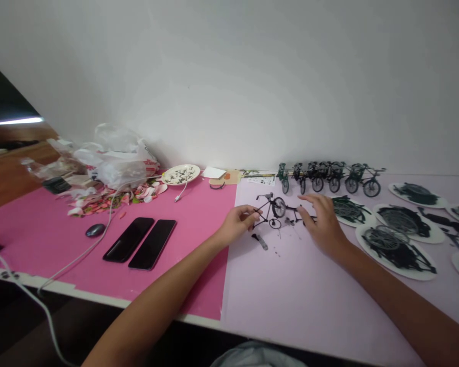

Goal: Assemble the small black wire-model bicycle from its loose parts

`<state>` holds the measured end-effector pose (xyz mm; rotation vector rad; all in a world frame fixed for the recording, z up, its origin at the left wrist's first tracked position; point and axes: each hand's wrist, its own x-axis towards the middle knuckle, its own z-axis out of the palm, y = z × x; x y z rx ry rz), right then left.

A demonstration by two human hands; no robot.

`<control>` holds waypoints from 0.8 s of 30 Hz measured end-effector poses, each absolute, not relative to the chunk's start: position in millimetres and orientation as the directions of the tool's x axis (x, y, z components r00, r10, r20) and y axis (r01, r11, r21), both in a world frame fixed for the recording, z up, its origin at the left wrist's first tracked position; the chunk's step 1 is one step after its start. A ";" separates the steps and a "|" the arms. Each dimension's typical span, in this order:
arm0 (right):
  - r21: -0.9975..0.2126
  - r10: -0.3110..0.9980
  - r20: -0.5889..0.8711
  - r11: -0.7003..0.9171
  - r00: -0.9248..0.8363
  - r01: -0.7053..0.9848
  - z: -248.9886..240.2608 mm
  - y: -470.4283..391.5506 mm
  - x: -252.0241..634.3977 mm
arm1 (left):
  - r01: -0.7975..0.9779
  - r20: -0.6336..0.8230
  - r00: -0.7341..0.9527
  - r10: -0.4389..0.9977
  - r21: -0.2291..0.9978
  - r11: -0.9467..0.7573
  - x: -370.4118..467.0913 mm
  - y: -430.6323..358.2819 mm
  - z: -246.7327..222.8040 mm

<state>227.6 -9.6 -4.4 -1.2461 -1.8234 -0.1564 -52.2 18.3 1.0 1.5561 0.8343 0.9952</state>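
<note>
My left hand (241, 223) is closed, thumb and fingers pinching one end of a small black bicycle frame (266, 215) just above the pale pink tabletop. A spoked wheel (279, 207) sits at the other side of this frame, and a thin ring-shaped part (275, 224) lies just below it. My right hand (321, 219) has its thumb and fingers apart, beside a dark thin part (297, 218); whether it touches that part is unclear. A small black and grey piece (260, 241) lies nearer to me, with tiny bits around it.
Assembled miniature bicycles (334, 177) stand along the wall. White plates (396, 252) of dark parts are at the right. Two phones (139, 243), a mouse (95, 230), a cable, plastic bags (118, 158) and a plate of small pieces (180, 175) are at the left.
</note>
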 end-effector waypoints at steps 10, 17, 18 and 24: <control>-0.354 0.716 0.693 0.437 -0.082 0.827 -28.5 14.0 248.4 | -0.149 0.094 0.209 0.973 0.987 -0.063 -60.7 28.7 5.1; -0.375 0.758 0.623 0.507 -0.194 0.776 -33.5 13.9 242.6 | -0.092 0.108 0.210 0.972 0.992 -0.091 -58.6 29.1 2.0; -0.375 0.761 0.618 0.506 -0.197 0.777 -34.1 13.7 241.9 | -0.083 0.108 0.221 0.969 0.992 -0.091 -58.1 28.6 1.5; -0.355 0.756 0.637 0.462 -0.151 0.813 -38.0 17.1 246.8 | -0.067 0.175 0.259 0.950 0.984 -0.163 -56.5 26.2 -3.5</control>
